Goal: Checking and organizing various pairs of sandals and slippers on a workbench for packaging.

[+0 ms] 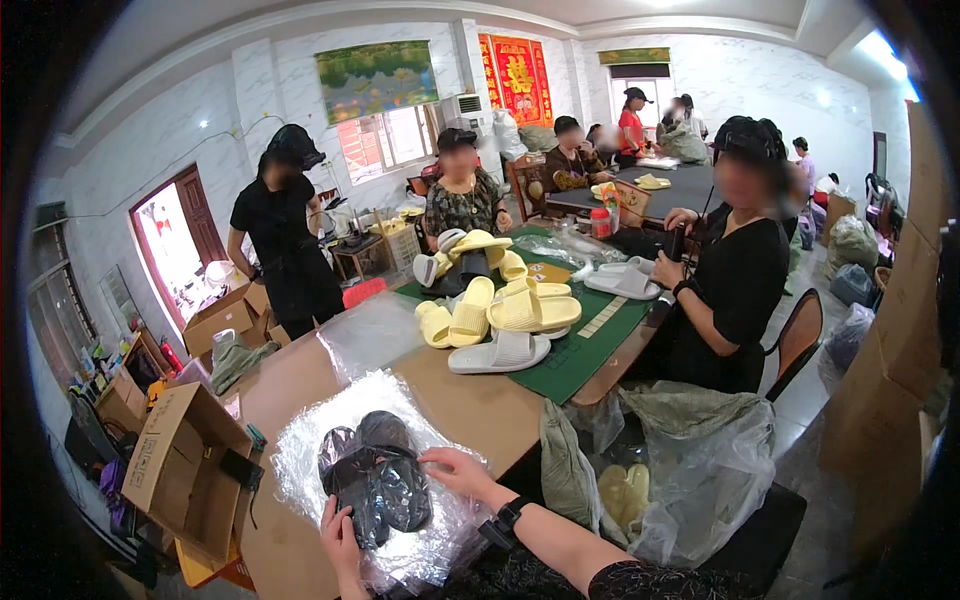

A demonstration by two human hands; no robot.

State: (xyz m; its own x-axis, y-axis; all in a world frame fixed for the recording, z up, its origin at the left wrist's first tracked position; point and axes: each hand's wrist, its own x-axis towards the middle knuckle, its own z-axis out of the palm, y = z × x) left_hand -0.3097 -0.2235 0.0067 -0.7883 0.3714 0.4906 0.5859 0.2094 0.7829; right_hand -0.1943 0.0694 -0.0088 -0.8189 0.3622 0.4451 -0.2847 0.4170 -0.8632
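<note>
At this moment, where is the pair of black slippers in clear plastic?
In the head view, the black slippers in clear plastic lie at lower left, on shiny transparent plastic sheets, between the left hand and right hand.

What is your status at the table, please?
Left hand, right hand: open, beside black slippers. Slippers atop clear plastic. Yellow slippers piled beyond.

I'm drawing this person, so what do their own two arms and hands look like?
The left hand and right hand are bare, with no gloves. A chunky black band goes around the right wrist, and that arm has a short dark sleeve with pale flecks. I can't make out a left sleeve.
</note>
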